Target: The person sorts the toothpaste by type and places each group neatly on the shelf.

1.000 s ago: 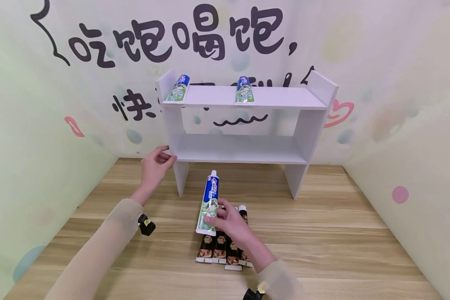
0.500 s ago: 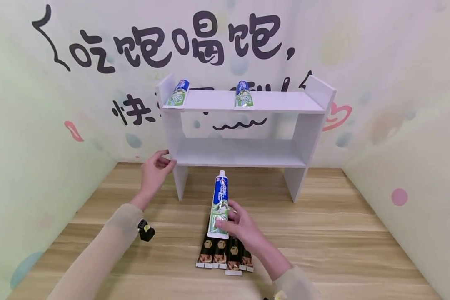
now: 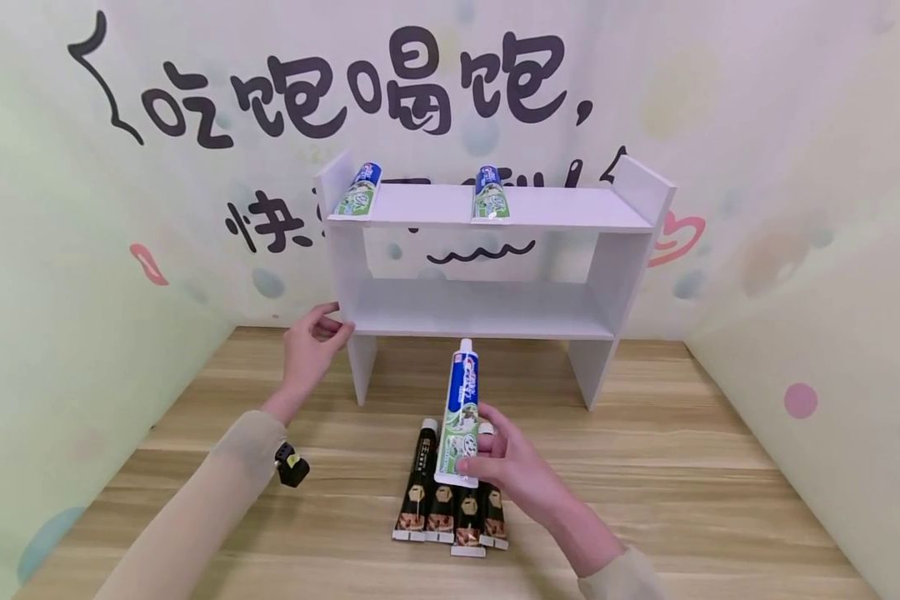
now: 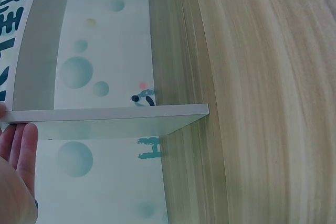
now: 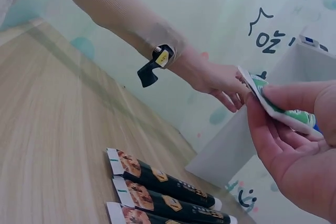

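Observation:
My right hand pinches a blue, white and green toothpaste tube near its flat end, cap pointing up and away. It is held above several black toothpaste tubes lying side by side on the table. At the left side panel of the white shelf, my left hand grips the panel's front edge between thumb and fingers; the left wrist view shows its fingers against the panel. Two more blue-green toothpaste tubes lie on the top board, one at the left end and one near the middle.
The wooden table runs up to a printed back wall just behind the shelf. Side walls stand at the left and right. The shelf's middle board lies below the top one.
My right hand has carried the held toothpaste tube to the right over the black tubes. The left hand keeps its place on the shelf's side. The head view has tilted slightly up.

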`<state>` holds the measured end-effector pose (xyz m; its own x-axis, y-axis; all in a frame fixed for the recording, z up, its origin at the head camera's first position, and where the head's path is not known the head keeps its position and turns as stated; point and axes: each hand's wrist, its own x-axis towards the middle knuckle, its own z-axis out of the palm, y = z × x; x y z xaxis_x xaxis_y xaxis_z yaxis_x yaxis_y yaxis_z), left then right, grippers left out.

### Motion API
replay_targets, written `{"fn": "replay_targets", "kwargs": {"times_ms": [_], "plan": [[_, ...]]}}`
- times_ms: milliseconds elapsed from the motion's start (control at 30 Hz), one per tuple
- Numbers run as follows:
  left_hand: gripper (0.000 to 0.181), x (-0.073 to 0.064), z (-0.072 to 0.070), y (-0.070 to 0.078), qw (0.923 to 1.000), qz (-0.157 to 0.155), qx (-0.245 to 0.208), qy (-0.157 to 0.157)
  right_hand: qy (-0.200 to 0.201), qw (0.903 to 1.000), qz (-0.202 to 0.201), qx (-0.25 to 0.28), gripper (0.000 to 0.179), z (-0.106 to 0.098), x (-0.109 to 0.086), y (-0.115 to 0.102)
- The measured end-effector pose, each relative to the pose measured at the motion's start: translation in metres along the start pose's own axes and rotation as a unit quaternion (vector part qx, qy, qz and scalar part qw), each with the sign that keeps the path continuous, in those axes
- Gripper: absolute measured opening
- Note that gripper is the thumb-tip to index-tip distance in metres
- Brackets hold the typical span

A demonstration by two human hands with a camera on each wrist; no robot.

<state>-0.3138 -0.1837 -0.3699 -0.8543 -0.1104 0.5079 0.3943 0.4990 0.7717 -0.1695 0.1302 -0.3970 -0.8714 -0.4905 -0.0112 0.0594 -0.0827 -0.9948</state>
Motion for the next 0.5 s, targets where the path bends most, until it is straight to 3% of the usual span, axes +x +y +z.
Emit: {"fn": "replay_targets", "kwargs": {"times_ms": [233,500], "plan": [[0.038,0.001,0.001,0.000,1.0000,0.006,-0.002,0.001,0.069,0.9951,-0.017,-0.068,0.087,-0.011,-0.011,-0.022],[0.037,-0.001,0.001,-0.001,0.9999,0.006,-0.009,0.006,0.092,0.9881,-0.017,-0.123,0.084,-0.027,-0.025,-0.066]]}}
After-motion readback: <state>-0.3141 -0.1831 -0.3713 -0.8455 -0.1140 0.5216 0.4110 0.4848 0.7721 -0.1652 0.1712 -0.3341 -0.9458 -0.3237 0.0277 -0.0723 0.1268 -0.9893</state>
